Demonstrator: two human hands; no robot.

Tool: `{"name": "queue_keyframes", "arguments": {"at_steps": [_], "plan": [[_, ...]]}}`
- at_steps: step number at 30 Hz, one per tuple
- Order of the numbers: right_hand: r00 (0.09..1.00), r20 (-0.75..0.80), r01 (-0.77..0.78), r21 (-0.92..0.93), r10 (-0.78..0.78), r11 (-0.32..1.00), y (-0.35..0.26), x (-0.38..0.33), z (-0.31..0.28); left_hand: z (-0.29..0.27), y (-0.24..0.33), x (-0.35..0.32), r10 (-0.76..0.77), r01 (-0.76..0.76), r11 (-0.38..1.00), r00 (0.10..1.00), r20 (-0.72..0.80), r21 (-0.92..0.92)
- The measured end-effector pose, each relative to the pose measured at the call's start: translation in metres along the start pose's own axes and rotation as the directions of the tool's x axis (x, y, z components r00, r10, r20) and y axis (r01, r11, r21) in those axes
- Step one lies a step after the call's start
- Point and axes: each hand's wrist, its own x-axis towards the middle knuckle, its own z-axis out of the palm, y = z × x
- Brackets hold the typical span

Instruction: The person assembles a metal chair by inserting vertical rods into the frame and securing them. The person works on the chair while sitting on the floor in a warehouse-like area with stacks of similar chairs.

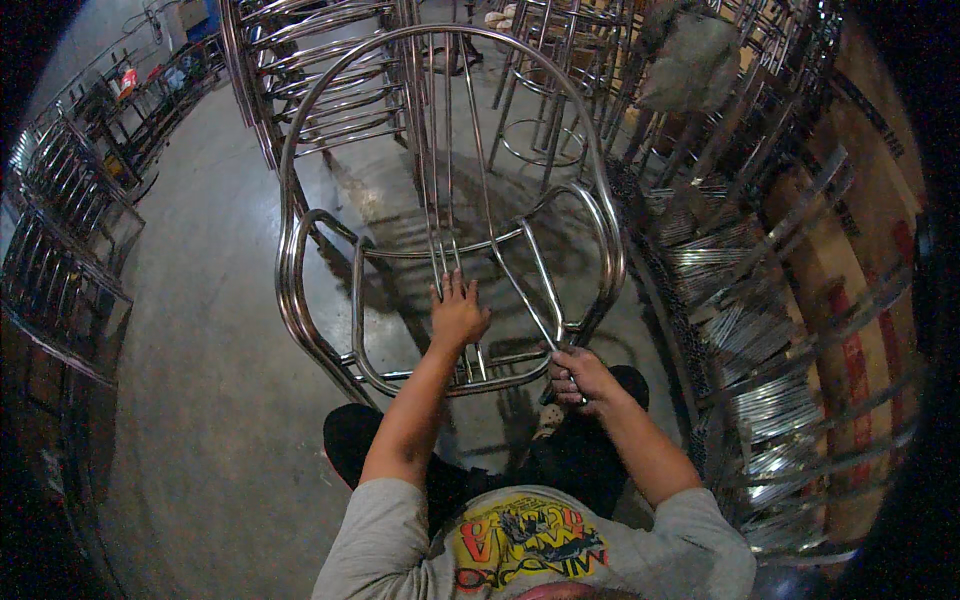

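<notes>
A shiny metal chair frame (289,180) of bent tubing stands in front of me, with a tall hooped back and looped arms at both sides. Several thin rods (449,200) run down its middle from the hoop across the seat opening. My left hand (461,312) lies over these rods with its fingers stretched out. At the near right corner of the seat, my right hand (580,378) is closed around the lower end of a separate thin metal rod (514,284), which slants up toward the hoop. The fingers partly hide that end.
A stack of metal frames (330,90) stands beyond at the left, and tall stool frames (545,100) are beside it. Along the right lie bundles of metal pieces (775,410) near brown cardboard (850,290). More frames (70,220) line the far left, past the concrete floor (210,350).
</notes>
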Motion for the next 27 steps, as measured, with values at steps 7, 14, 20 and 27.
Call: {"name": "queue_keyframes", "arguments": {"at_steps": [7,14,20,27], "plan": [[0.999,0.025,-0.041,0.107,0.039,0.993,0.002,0.011,0.008,-0.005,0.003,-0.001,-0.004,0.002,0.999,0.999,-0.042,-0.033],[0.993,-0.093,0.067,-0.037,-0.07,0.997,0.016,0.02,0.008,0.003,0.001,-0.001,0.016,-0.017,1.0,0.996,-0.091,-0.003],[0.942,-0.208,0.172,-0.378,-0.264,0.91,0.035,0.078,0.006,0.014,-0.004,0.003,0.025,-0.022,0.999,0.995,-0.098,0.028],[0.93,-0.164,0.213,-0.49,-0.329,0.845,0.059,0.087,0.013,0.013,-0.007,0.003,0.024,-0.023,1.0,0.997,-0.076,0.016]]}}
